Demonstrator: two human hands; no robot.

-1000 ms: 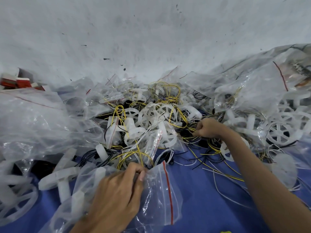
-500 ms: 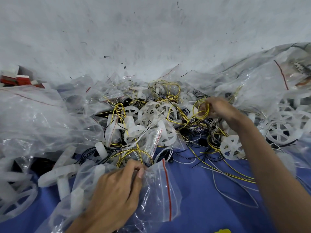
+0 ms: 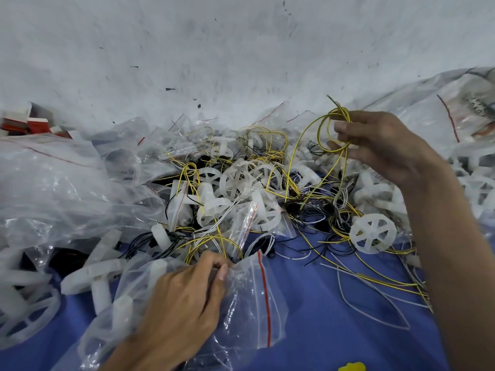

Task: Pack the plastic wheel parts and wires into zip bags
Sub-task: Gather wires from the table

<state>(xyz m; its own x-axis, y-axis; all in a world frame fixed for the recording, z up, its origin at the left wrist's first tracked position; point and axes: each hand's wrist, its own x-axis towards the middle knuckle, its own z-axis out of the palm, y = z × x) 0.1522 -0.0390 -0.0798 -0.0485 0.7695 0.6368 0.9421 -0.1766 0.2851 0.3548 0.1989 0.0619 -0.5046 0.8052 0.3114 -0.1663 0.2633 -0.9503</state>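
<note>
- Right fingertips (image 3: pixel 338 127): we see the thumb and forefingers pinched on a thin yellow wire wound into a loose coil (image 3: pixel 322 135), with the other fingers curled loosely beneath the loop.
- The right hand (image 3: pixel 385 148) is held up above the heap, palm turned left. Its forearm runs down the right edge of the view.
- From the coil, the wire's tail drops leftward and down into the tangle below.
- Left fingertips (image 3: pixel 220 270): thumb and curled fingers nip the gathered mouth of a small clear zip bag with a red seal strip (image 3: pixel 257 295).
- The left hand (image 3: pixel 182 298) lies knuckles up, low and close to us, the wrist coming in from the bottom edge. The bag sprawls crumpled on the blue table cover (image 3: pixel 321 330); we cannot tell what is inside it.
- Between the two hands sits the mixed heap of white spoked plastic wheels and yellow, black and white wires (image 3: pixel 241 183).
- One white six-spoke wheel (image 3: pixel 372 232) lies flat at the heap's right edge, under the right forearm, with yellow strands touching it.
- A white cross-shaped plastic part (image 3: pixel 93 271) rests just left of the left hand.
- Large crumpled clear plastic bags (image 3: pixel 53 183) bank up on the left, with more on the far right.
- Red-and-white boxes (image 3: pixel 34 125) sit far left, against the scuffed white wall (image 3: pixel 214 49).
</note>
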